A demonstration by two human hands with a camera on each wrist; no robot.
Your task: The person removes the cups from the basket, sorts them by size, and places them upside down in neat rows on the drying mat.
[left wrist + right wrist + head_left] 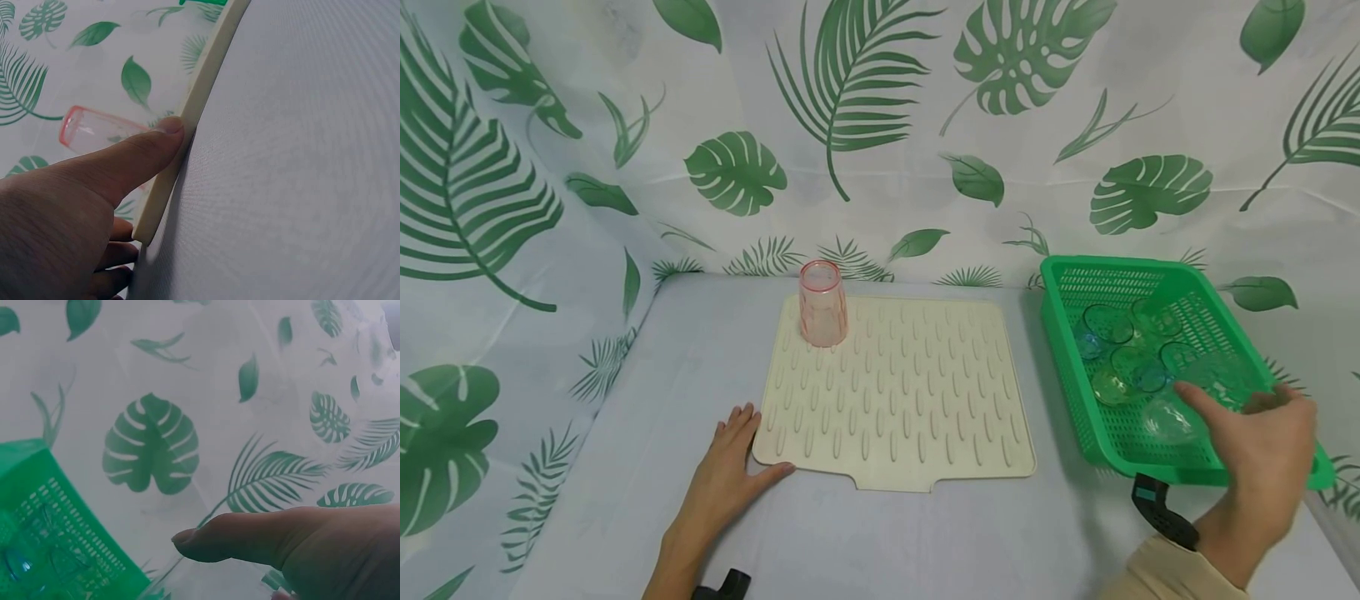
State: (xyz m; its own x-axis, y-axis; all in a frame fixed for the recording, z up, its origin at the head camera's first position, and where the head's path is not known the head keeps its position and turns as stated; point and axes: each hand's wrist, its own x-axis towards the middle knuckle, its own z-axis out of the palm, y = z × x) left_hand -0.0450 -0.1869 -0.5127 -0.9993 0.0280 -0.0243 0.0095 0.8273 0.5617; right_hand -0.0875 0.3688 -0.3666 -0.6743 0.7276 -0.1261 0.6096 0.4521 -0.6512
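A cream draining mat (pixel 895 392) with raised ridges lies on the table, and a pink-tinted glass (pixel 823 304) stands at its back left corner. My left hand (pixel 722 467) rests at the mat's front left corner, its thumb (pixel 153 147) against the front edge and its fingers along the left side. On the right, my right hand (pixel 1262 442) is over the front of a green basket (pixel 1075 417), thumb and fingers around a clear glass (pixel 1221 375). Its thumb (pixel 219 540) lies against transparent glass in the right wrist view; the other fingers are mostly hidden there.
Several more glasses sit in the basket, among them a yellowish glass (pixel 1112 385) and a blue-tinted glass (pixel 1090 343). A leaf-printed cloth (pixel 880 192) rises behind the table and along its left side. Both wrists wear black straps.
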